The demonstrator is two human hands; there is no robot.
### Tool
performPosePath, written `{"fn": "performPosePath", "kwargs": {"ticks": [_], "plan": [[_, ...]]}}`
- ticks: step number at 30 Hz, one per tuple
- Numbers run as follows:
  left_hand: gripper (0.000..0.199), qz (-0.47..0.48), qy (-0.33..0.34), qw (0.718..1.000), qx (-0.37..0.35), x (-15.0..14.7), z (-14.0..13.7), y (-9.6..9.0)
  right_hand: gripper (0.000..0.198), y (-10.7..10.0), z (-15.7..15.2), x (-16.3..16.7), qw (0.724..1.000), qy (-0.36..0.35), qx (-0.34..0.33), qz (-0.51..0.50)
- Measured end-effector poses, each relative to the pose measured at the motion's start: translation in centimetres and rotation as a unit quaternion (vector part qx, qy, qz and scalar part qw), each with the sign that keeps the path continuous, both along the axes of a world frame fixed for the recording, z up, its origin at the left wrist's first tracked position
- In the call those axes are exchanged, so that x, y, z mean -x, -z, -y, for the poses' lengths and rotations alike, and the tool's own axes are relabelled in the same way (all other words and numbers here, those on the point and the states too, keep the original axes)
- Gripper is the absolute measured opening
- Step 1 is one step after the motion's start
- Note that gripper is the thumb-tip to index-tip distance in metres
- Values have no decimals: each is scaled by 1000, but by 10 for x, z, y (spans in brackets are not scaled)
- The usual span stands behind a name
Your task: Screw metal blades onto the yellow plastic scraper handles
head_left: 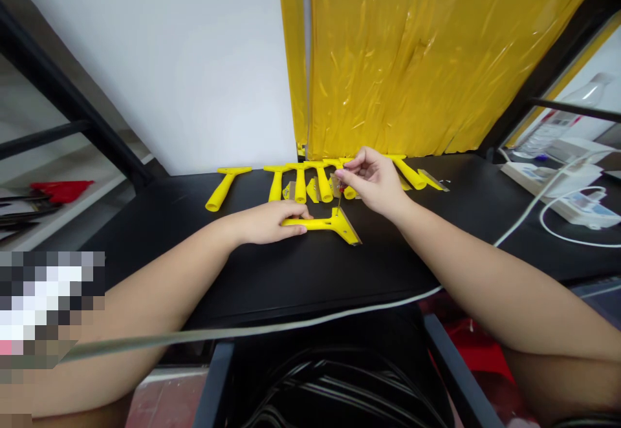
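Observation:
My left hand [264, 221] is closed round the handle of a yellow scraper [319, 224], which lies level over the black table with its blade end to the right. Above that end, my right hand [376, 182] pinches a thin screwdriver [339, 199] upright. Its shaft points down at the scraper's head, and its tip seems to touch it. Most of the screwdriver's handle is hidden by my fingers. Behind my hands lies a row of several more yellow scrapers [300, 185], some partly covered by my right hand. One scraper [223, 187] lies apart at the left.
A white panel [194, 59] and yellow plastic sheeting [412, 59] stand along the table's back edge. At the right are white power strips [543, 185], cables and a clear bottle [557, 117]. A pale cord [310, 320] crosses in front of the black table [291, 279].

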State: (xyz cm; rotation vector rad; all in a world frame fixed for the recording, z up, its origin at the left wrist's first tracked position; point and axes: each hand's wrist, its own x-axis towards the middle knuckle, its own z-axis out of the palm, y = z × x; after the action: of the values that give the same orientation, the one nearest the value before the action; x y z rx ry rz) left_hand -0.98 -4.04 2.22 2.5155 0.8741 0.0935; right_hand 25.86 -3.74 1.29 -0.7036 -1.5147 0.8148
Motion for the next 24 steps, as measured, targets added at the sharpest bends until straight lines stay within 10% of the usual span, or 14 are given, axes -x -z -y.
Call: {"fn": "performPosePath", "kwargs": {"ticks": [12,24], "plan": [[33,11,11,1000,9,0,1,0,29,-1,2,3,935,-222,193,-199],[33,2,3,1000,11,0,3,-1,29,-1,4,-1,932,-236,214,-173]]}}
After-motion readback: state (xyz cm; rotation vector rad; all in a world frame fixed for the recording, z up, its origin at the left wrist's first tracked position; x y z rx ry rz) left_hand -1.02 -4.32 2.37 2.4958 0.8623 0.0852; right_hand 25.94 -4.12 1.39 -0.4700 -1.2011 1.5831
